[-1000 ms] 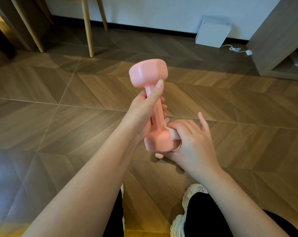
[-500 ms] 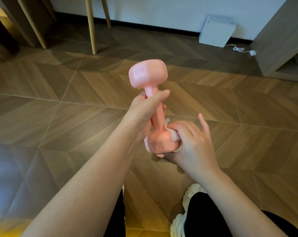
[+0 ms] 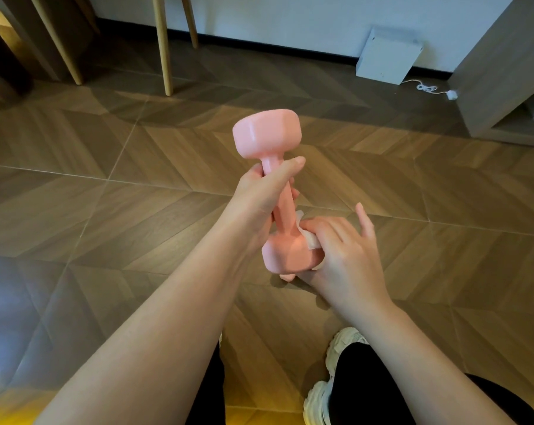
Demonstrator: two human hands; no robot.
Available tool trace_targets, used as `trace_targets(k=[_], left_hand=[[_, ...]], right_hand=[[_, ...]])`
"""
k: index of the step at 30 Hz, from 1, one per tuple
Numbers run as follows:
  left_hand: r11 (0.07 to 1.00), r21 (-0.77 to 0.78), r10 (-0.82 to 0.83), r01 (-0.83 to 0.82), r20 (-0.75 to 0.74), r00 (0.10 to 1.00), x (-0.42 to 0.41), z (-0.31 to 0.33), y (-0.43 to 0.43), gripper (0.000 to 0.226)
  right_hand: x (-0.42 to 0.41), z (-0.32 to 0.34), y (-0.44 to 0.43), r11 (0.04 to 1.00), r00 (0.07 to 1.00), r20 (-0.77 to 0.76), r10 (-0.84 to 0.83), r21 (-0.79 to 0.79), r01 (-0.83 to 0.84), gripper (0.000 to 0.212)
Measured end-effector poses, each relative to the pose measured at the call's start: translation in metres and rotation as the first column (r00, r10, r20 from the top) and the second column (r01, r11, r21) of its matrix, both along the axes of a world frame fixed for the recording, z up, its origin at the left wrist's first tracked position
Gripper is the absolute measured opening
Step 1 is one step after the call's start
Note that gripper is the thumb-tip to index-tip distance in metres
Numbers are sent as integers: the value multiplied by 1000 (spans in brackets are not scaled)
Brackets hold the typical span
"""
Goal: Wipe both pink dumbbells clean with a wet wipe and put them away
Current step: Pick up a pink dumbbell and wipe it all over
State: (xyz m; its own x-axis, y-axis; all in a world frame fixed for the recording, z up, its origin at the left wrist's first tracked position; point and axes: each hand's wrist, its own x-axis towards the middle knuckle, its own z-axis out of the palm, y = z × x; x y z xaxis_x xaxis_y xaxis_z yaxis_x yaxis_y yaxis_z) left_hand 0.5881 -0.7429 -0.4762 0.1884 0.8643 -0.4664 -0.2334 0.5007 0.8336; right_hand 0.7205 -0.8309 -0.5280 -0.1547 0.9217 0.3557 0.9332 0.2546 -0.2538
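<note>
Hands grip dumbbell, wipe mostly hidden

The dumbbell was plain pastel pink; the wet wipe looked pale white. The floor carried a brown wood-grain chevron pattern. The shoe was white, the trousers black, the box white.

Count from where I stand: one pink dumbbell in view. One wet wipe, white and crumpled. Two hands, a left hand and a right hand, on two bare forearms. One white shoe plain to see; a pale sliver beside the left forearm may be a second, cannot tell. Two black trouser legs. Three pale wooden legs. One white box at the wall. One white cable. One cabinet.
</note>
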Motion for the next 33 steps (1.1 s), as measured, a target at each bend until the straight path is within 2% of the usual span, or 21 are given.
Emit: trace_targets(k=[3,6,8,11,15,18,23,27,30,33], left_hand=[[1000,-23,-9,8,-24,1000,0,3,1,26],[999,-36,-14,15,33,999,-2,5,1,31],[1000,-10,-18,19,31,999,-3,5,1,27],[1000,5,-26,26,13,1000,-3,2,0,35],[999,-40,-33,34,32,999,-3,3,-1,17],[998,-48,-33,37,66,997,-5,8,-1,27],[1000,26,-2,1,29,1000,-7,2,-1,20],[1000,-17,5,-5,11,1000,-5,1,-2,15],[999,-46,-22,23,18,1000,-4,6,-3,20],[1000,-13,-22,23,50,998,-2,7,-4,24]], right_hand=[[-3,2,-2,999,999,-17,32,28,-32,52],[-7,6,-3,997,997,-51,58,55,-55,53],[-6,8,-3,998,997,-59,49,45,-46,52],[-1,6,-2,1000,999,-30,22,12,-22,55],[-1,4,-2,999,999,-32,34,7,-34,54],[-6,8,-3,998,997,-49,61,25,-59,52],[-4,10,-2,999,998,-43,38,6,-37,50],[-3,9,-2,999,999,-27,33,1,-33,52],[-7,8,-4,998,997,-36,67,15,-67,52],[-9,8,-4,998,997,-37,68,21,-67,52]])
